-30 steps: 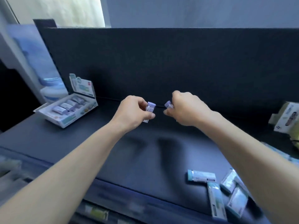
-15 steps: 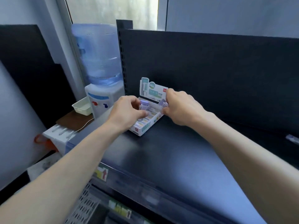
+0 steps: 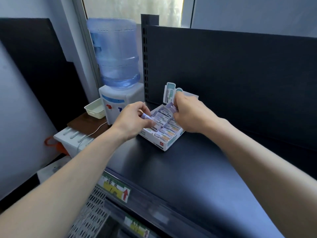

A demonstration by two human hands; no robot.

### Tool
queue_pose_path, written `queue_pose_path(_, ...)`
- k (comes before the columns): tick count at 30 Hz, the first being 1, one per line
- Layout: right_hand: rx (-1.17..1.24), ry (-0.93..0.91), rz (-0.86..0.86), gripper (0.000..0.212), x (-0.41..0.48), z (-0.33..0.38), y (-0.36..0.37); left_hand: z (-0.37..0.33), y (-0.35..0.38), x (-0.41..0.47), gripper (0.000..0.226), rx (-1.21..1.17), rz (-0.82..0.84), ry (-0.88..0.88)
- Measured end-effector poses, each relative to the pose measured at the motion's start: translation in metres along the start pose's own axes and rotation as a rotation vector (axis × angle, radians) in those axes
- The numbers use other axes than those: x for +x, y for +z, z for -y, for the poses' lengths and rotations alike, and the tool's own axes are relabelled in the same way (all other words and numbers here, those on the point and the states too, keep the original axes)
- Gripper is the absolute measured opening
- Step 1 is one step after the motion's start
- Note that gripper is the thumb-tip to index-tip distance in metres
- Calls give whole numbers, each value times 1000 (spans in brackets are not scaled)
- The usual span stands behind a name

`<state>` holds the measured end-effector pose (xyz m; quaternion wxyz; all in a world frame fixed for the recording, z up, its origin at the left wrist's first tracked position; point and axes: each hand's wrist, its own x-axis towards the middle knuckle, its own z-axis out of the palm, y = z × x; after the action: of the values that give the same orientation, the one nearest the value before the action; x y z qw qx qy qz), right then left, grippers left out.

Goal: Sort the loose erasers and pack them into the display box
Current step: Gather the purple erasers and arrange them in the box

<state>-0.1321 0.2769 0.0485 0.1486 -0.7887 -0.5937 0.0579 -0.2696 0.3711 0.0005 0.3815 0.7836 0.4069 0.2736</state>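
A white display box [image 3: 169,145] with an upright printed flap sits on the dark shelf [image 3: 197,169], near its left end. Rows of purple-and-white erasers [image 3: 167,132] fill it. My left hand [image 3: 133,120] hovers over the box's left side, pinching a purple eraser [image 3: 147,116] that lies low across the packed rows. My right hand [image 3: 190,112] is over the box's far right corner, holding another purple eraser [image 3: 171,107] tilted above the back row. The back of the box is partly hidden by my right hand.
A water dispenser [image 3: 116,79] with a blue bottle stands left of the shelf, beside a small cream basket [image 3: 94,109] on a brown stand. A dark back panel [image 3: 231,83] rises behind the box. Price labels [image 3: 116,188] run along the shelf's front edge.
Both hands carried their erasers left from mid-shelf to the display box; they now sit lower over it. The view swung left, so the loose erasers at the right are out of sight.
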Motion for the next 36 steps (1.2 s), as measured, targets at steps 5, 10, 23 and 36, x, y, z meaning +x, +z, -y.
queue_pose_path(5, 40, -86, 52, 10, 8, 2, 3, 2, -12, 1, 23, 56, -6, -33)
queue_pose_path(10, 45, -93, 98, 7, 9, 3, 3, 5, -8, 6, 14, 93, 30, -51)
queue_pose_path(23, -23, 43, 232, 14, 29, 25, 10, 21, -16, 46, 7, 198, 264, -72)
queue_pose_path(36, -33, 208, 343, 11, 38, 49, 26, 29, -22, 67, 16, 169, 486, 125)
